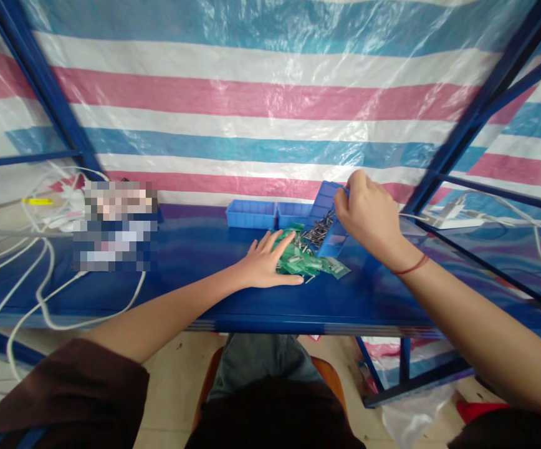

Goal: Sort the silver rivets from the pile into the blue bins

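My right hand (368, 215) grips the upper edge of a blue plastic bin (329, 193), which is tilted steeply toward the shelf. Small dark metal pieces, like screws or nails, (320, 231) lie inside it near its lower end. Just below sits a pile of small green-and-clear packets (301, 259), with a few loose metal pieces among them. My left hand (270, 259) is spread at the left side of this pile, its fingers apart and the fingertips at the packets. Whether it presses on them I cannot tell.
Two more blue bins, one at the left (252, 215) and one partly hidden (293, 213), stand along the back of the blue shelf (196, 249). White cables (48, 280) tangle at the left, beside a blurred-out item. A white power strip (457, 215) lies at the right.
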`<action>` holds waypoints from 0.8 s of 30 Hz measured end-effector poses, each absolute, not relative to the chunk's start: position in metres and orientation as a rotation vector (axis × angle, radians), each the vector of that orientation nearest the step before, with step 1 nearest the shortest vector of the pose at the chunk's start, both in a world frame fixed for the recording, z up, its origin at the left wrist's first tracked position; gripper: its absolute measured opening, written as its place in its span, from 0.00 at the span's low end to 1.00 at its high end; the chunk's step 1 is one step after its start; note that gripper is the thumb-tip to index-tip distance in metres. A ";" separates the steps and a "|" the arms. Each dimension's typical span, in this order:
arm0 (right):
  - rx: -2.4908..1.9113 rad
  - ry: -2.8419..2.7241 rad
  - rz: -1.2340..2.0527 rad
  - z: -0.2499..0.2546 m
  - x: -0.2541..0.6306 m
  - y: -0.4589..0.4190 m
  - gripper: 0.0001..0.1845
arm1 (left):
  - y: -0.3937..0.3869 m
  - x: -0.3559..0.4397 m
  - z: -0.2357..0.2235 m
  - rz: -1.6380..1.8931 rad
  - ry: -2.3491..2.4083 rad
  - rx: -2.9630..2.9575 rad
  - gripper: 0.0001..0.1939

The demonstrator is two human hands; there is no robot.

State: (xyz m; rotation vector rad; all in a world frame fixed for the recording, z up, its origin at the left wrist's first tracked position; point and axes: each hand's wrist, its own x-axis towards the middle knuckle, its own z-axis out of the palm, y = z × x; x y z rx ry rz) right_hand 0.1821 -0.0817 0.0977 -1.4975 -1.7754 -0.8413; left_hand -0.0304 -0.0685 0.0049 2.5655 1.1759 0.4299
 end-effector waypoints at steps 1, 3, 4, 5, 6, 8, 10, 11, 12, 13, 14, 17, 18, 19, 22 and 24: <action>-1.474 -1.791 -0.840 0.099 0.177 -0.081 0.14 | -0.069 -0.030 0.004 0.454 1.182 2.557 0.55; -1.443 -1.824 -0.848 0.100 0.167 -0.080 0.14 | -0.069 -0.030 0.004 0.495 1.188 2.541 0.55; -1.434 -1.842 -0.857 0.101 0.161 -0.080 0.14 | -0.069 -0.030 0.004 0.509 1.189 2.535 0.56; -1.426 -1.859 -0.867 0.102 0.157 -0.080 0.14 | -0.070 -0.030 0.004 0.522 1.190 2.531 0.56; -1.416 -1.875 -0.877 0.103 0.152 -0.081 0.14 | -0.070 -0.030 0.004 0.531 1.191 2.529 0.56; -1.397 -1.907 -0.892 0.105 0.144 -0.082 0.14 | -0.070 -0.029 0.004 0.547 1.192 2.526 0.56; -1.387 -1.938 -0.906 0.106 0.137 -0.083 0.14 | -0.070 -0.029 0.004 0.572 1.184 2.527 0.56; -1.383 -1.953 -0.916 0.107 0.134 -0.083 0.14 | -0.069 -0.028 0.004 0.592 1.177 2.528 0.56; -1.374 -1.967 -0.930 0.106 0.131 -0.083 0.14 | -0.068 -0.028 0.003 0.619 1.167 2.530 0.56; -1.356 -1.976 -0.948 0.106 0.130 -0.082 0.14 | -0.068 -0.027 0.003 0.647 1.158 2.532 0.56; -1.332 -1.982 -0.968 0.105 0.128 -0.082 0.14 | -0.068 -0.026 0.003 0.674 1.150 2.535 0.55; -1.283 -1.996 -1.011 0.104 0.126 -0.080 0.15 | -0.068 -0.024 0.003 0.713 1.148 2.550 0.53; -1.286 -2.001 -1.022 0.103 0.127 -0.080 0.15 | -0.069 -0.024 0.003 0.704 1.152 2.561 0.50; -1.296 -2.006 -1.034 0.104 0.127 -0.080 0.15 | -0.069 -0.024 0.004 0.689 1.157 2.572 0.47; -1.316 -2.016 -1.074 0.106 0.130 -0.081 0.13 | -0.071 -0.023 0.005 0.638 1.172 2.602 0.38; -1.310 -2.020 -1.094 0.108 0.133 -0.081 0.13 | -0.072 -0.023 0.006 0.629 1.172 2.620 0.35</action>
